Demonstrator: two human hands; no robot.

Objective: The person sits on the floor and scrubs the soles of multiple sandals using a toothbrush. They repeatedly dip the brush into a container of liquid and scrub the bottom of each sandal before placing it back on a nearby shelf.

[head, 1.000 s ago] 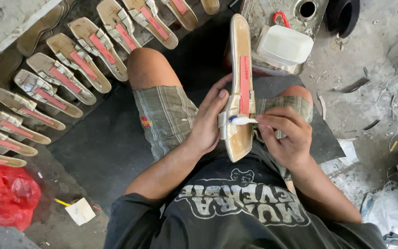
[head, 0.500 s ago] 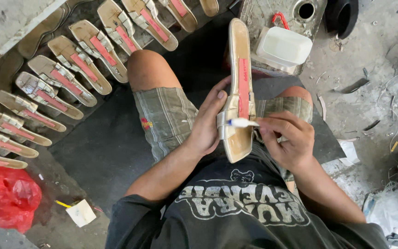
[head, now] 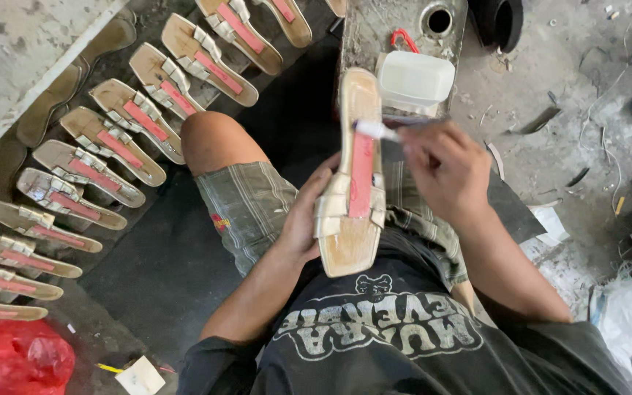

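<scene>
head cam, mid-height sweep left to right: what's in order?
Row of sandal soles → bare knee → left hand → sandal sole being held → right hand with a white brush → paper scraps on the concrete floor.

I counted twelve sandals (head: pixel 115 143) in a row left of the white tub (head: pixel 415 77), one sandal (head: pixel 352 183) near it.

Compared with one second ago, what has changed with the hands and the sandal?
The right hand carried the brush up the sandal, from the strap end toward the far end. The left hand kept its grip on the sandal's side. The row of sandals and the white tub stayed put.
</scene>
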